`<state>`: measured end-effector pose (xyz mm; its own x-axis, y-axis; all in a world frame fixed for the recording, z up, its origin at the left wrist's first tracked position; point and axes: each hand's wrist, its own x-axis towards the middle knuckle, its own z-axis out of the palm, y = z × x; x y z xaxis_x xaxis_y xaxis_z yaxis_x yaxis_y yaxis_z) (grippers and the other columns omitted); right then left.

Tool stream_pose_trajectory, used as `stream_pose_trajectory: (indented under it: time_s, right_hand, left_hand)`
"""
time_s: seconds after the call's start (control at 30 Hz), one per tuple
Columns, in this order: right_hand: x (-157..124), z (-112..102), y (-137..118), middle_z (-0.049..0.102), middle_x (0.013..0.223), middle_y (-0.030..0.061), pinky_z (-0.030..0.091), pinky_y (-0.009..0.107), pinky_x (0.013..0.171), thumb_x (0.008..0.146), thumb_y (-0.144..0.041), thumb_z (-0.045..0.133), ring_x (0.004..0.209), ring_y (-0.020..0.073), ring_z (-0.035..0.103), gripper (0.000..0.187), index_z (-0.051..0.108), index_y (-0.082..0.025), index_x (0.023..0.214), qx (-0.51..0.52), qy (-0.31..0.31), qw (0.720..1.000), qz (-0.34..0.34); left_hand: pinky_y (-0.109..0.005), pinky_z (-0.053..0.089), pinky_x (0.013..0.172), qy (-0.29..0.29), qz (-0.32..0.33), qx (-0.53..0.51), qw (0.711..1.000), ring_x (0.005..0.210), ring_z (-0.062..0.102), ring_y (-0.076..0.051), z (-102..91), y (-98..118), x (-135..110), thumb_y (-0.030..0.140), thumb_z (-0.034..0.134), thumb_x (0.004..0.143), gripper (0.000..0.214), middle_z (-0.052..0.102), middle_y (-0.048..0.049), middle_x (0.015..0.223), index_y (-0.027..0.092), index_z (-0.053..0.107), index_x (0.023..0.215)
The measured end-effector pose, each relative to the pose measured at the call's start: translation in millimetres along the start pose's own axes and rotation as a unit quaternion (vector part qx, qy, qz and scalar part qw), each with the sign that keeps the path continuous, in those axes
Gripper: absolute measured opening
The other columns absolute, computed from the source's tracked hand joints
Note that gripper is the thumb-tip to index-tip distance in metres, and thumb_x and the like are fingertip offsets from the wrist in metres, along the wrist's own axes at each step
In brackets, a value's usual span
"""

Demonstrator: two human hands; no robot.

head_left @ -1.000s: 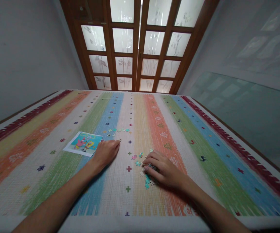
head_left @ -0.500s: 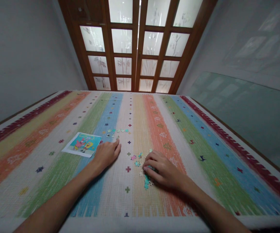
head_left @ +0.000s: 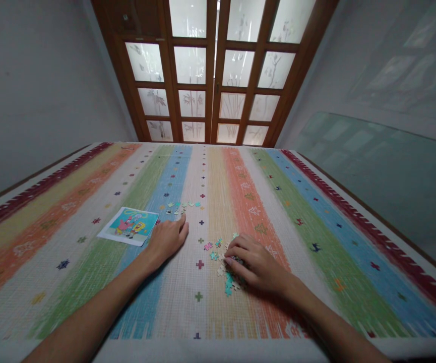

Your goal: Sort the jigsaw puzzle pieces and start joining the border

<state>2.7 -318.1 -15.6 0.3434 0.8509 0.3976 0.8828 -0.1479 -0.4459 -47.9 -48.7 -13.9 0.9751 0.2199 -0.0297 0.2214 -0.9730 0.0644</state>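
My left hand (head_left: 167,237) lies palm down on the striped cloth (head_left: 316,242), fingers together and stretched toward a short row of joined puzzle pieces (head_left: 182,205); nothing is visibly held. My right hand (head_left: 253,264) rests with curled fingers on a heap of loose puzzle pieces (head_left: 225,275), its fingertips pressing among them. A few more loose pieces (head_left: 212,246) lie just left of that hand. A cartoon picture card (head_left: 129,225) sits left of my left hand.
The striped cloth covers a wide surface reaching to a wooden door with frosted panes (head_left: 210,75). A glass sheet (head_left: 384,166) leans along the right wall. A grey wall (head_left: 32,91) stands at the left.
My left hand has slid slightly forward toward the joined row. My right hand's fingers have shifted a little within the heap of pieces.
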Motion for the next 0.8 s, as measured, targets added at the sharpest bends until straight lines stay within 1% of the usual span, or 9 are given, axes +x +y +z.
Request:
stream_pose_trajectory:
  time_s: [0.17,0.3,0.37,0.4,0.47,0.57,0.63,0.7,0.8]
  right_hand:
    - [-1,-1,2,0.067,0.092,0.0091,0.047,0.040,0.078,0.103,-0.020,0.048,0.086,0.0234,0.058,0.019,0.064,-0.021,0.095,-0.003,-0.003,1.000,0.008]
    - [-2,-2,5,0.067,0.091,0.0094,0.047,0.040,0.077,0.103,-0.020,0.049,0.086,0.0239,0.058,0.017,0.063,-0.021,0.094,-0.005,0.001,1.000,0.007]
    - [-2,-3,8,0.066,0.092,0.0096,0.047,0.040,0.077,0.102,-0.019,0.049,0.086,0.0242,0.058,0.016,0.063,-0.021,0.095,-0.011,0.009,1.000,0.007]
    - [-3,-4,10,0.066,0.092,0.0096,0.047,0.040,0.077,0.102,-0.019,0.048,0.086,0.0242,0.058,0.016,0.063,-0.021,0.096,-0.014,0.013,1.000,0.009]
    - [-4,-5,13,0.066,0.092,0.0091,0.047,0.040,0.077,0.101,-0.018,0.048,0.086,0.0240,0.058,0.017,0.064,-0.021,0.096,-0.020,0.019,1.000,0.015]
    - [-5,-5,17,0.065,0.092,0.0087,0.046,0.038,0.076,0.099,-0.017,0.049,0.086,0.0235,0.058,0.016,0.064,-0.020,0.095,-0.028,0.033,0.999,0.019]
    - [-6,-4,19,0.065,0.092,0.0089,0.046,0.038,0.076,0.098,-0.016,0.050,0.086,0.0236,0.057,0.015,0.064,-0.019,0.094,-0.035,0.033,0.999,0.023]
    - [-6,-3,20,0.065,0.092,0.0088,0.045,0.038,0.076,0.098,-0.016,0.049,0.086,0.0236,0.057,0.016,0.064,-0.019,0.095,-0.041,0.024,0.998,0.032]
    - [-5,-3,19,0.064,0.093,0.0084,0.045,0.038,0.077,0.100,-0.016,0.048,0.087,0.0233,0.057,0.016,0.064,-0.019,0.097,-0.042,0.016,0.998,0.046]
  left_hand:
    - [-0.046,0.053,0.087,0.002,0.003,-0.001,1.000,0.091,0.075,-0.034,-0.5,0,0,0.031,0.035,0.107,0.048,0.078,-0.0193,0.097,0.012,0.060,0.143]
    - [-0.044,0.054,0.084,0.003,0.009,-0.002,1.000,0.090,0.075,-0.033,1.7,-3,0,0.031,0.035,0.107,0.047,0.078,-0.0191,0.097,0.012,0.061,0.142]
    - [-0.042,0.054,0.082,0.019,0.025,-0.014,0.999,0.087,0.074,-0.031,5.8,-6,-1,0.030,0.036,0.107,0.046,0.077,-0.0181,0.096,0.012,0.060,0.142]
    - [-0.041,0.054,0.081,0.037,0.045,-0.029,0.998,0.086,0.073,-0.030,8.5,-7,-1,0.028,0.038,0.106,0.046,0.076,-0.0174,0.096,0.011,0.059,0.142]
    - [-0.037,0.054,0.079,0.087,0.103,-0.078,0.988,0.084,0.070,-0.026,14.4,-8,-3,0.023,0.040,0.103,0.045,0.074,-0.0151,0.095,0.010,0.058,0.142]
    - [-0.034,0.054,0.077,0.141,0.209,-0.181,0.951,0.081,0.065,-0.021,20.8,-3,-8,0.022,0.043,0.102,0.040,0.068,-0.0102,0.094,0.013,0.063,0.136]
    - [-0.034,0.054,0.079,0.145,0.274,-0.236,0.921,0.085,0.063,-0.020,22.3,5,-14,0.023,0.046,0.103,0.033,0.066,-0.0092,0.097,0.017,0.067,0.128]
    - [-0.037,0.054,0.084,0.132,0.329,-0.263,0.897,0.094,0.062,-0.021,22.6,14,-20,0.022,0.050,0.102,0.028,0.066,-0.0100,0.104,0.020,0.070,0.122]
    - [-0.041,0.053,0.090,0.111,0.372,-0.267,0.882,0.103,0.060,-0.023,22.9,26,-29,0.020,0.053,0.101,0.026,0.065,-0.0114,0.113,0.021,0.069,0.122]
